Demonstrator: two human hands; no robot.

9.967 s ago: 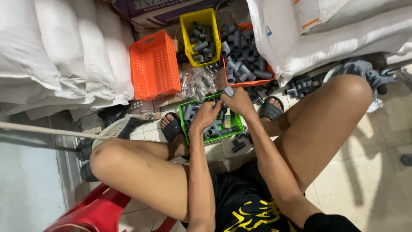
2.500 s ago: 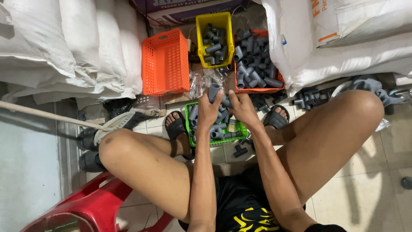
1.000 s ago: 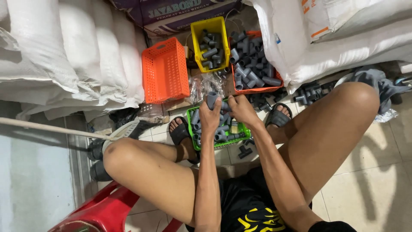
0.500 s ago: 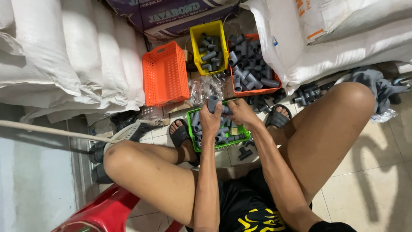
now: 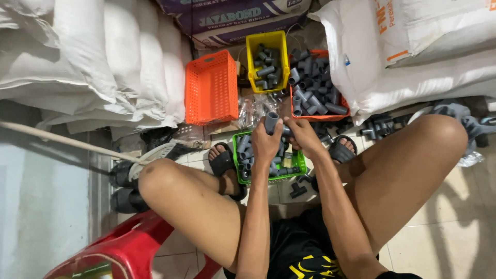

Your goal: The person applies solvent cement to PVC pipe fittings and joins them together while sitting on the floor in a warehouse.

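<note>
My left hand (image 5: 266,142) and my right hand (image 5: 304,135) both grip one grey pipe piece (image 5: 272,122), so it stays steady. I hold it right above the green basket (image 5: 298,164) between my feet, where more grey pieces lie close.

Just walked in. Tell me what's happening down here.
A person sits on a red stool, both hands over a green basket of grey pipe fittings. The left hand grips an upright grey fitting; the right hand meets it from the side. Yellow and orange baskets stand beyond.
</note>
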